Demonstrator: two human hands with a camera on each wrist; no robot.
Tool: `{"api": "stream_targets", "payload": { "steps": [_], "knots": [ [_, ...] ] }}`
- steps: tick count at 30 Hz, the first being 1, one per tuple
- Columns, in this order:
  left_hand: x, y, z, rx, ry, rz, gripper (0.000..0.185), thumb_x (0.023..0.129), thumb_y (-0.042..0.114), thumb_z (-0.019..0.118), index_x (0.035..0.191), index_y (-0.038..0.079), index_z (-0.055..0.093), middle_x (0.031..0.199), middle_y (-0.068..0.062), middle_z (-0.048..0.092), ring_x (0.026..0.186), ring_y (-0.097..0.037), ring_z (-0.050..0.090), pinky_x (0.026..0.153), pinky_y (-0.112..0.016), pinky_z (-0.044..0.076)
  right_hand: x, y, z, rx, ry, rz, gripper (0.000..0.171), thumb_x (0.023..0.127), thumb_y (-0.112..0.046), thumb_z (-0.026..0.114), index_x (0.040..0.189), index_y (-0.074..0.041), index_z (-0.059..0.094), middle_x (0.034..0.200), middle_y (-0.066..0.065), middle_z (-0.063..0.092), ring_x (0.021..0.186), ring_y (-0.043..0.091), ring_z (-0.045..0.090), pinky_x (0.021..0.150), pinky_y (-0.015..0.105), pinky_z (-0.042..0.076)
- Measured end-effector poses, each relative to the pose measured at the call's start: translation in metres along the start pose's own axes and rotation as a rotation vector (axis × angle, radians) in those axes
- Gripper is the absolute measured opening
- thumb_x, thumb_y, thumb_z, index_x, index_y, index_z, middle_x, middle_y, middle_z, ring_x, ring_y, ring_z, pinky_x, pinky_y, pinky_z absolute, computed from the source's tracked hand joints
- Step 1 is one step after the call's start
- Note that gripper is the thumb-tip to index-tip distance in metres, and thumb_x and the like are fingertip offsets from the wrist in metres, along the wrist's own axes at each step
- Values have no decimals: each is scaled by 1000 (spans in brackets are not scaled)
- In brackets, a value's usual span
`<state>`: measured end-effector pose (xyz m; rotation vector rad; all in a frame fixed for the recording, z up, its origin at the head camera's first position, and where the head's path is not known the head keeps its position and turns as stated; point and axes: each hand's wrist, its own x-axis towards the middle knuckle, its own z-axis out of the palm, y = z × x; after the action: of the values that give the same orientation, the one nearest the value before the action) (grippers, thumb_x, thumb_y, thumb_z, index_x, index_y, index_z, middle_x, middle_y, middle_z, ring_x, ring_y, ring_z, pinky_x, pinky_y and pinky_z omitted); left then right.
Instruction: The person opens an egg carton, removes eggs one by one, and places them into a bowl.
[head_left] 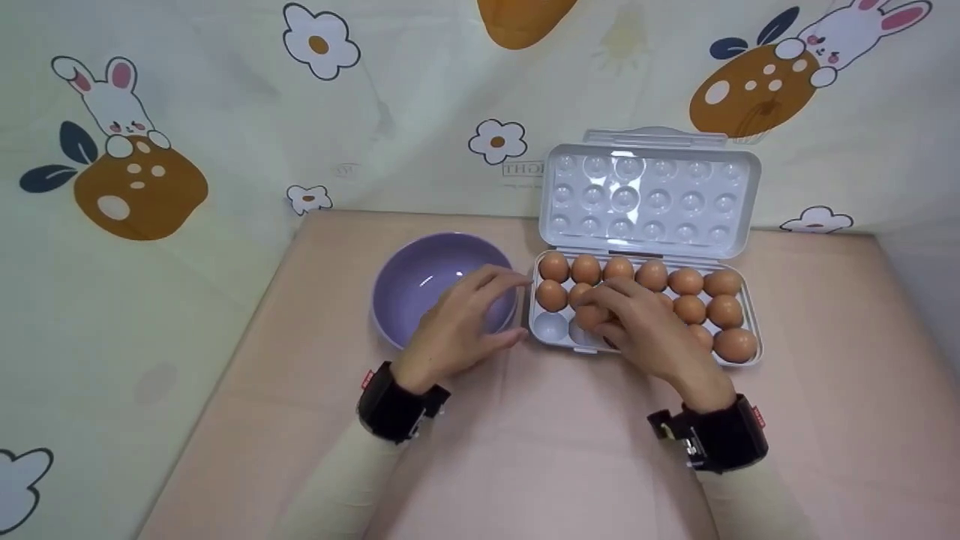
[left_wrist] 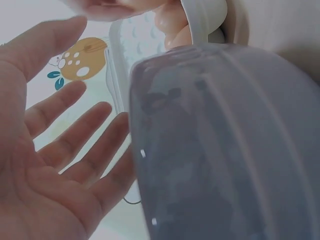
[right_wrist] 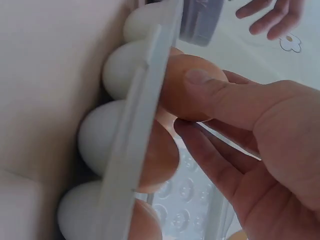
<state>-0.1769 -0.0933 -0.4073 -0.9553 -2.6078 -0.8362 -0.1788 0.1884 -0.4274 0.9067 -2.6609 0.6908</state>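
On my feed the egg [head_left: 591, 318] is at the front row of the carton [head_left: 551, 328], pinched in the right hand [head_left: 651, 330]; whether it touches down, I can't quite tell. The left hand [head_left: 459, 327], fingers spread, is by the bowl [head_left: 405, 296].

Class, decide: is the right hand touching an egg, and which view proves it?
Touching. The right wrist view shows it plainly: the right hand pinches a brown egg, with the thumb against the shell.
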Motion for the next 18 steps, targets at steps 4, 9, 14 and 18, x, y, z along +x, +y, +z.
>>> {"api": "stream_targets", "payload": {
  "steps": [4,9,14,18],
  "knots": [
    [2,2,0,-2,32,-4,59,81,31,80,134,25,56,124,9,56,113,-6,54,92,-26,49,-1,-4,-16,66,106,49,45,78,-2,80,118,-17,66,115,-2,61,100,15,54,79,32,50],
    [4,4,0,-28,90,22,57,81,26,79,133,21,57,124,7,57,115,-5,52,97,-24,45,0,-15,-33,164,240,81,45,80,-9,80,121,-17,65,114,-3,64,97,11,60,76,24,53],
    [7,9,1,-46,137,38,56,81,24,80,132,19,58,124,6,58,116,-4,52,99,-23,44,1,-29,-42,277,306,135,44,81,-15,79,123,-18,64,111,-5,64,94,10,64,80,20,53],
    [12,15,4,-65,136,65,58,81,25,80,133,19,56,126,4,58,118,-8,53,100,-25,45,2,-44,-49,383,308,157,42,82,-11,78,122,-10,63,111,0,65,93,13,66,80,24,55]
  ]
}}
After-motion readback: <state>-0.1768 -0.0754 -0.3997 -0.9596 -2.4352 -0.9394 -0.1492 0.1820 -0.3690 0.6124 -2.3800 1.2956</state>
